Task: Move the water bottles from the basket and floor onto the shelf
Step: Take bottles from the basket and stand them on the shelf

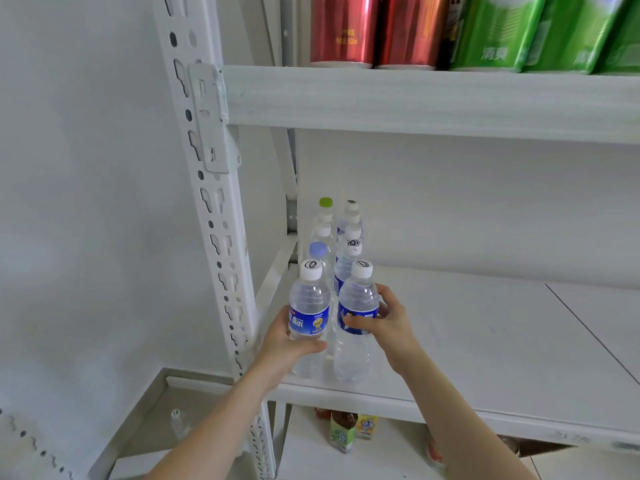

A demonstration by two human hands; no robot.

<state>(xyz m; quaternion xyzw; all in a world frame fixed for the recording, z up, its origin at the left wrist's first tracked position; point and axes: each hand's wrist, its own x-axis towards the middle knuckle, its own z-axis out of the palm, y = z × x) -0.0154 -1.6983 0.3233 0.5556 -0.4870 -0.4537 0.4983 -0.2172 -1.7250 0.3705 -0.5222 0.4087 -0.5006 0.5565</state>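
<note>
Scene was lit brightly and evenly by soft diffuse light, its source unseen. Sheen was noted on the red cans (343, 29); soft shadow was recorded beneath the upper shelf board (415, 102). Edges were bowed by wide-angle distortion, detail slightly softened throughout.

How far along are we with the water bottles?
Done: two rows of water bottles stand at the left end of the shelf. In hand: the left hand grips the left front bottle, the right hand the right front bottle. Left: at least one floor bottle; basket not in view.
</note>
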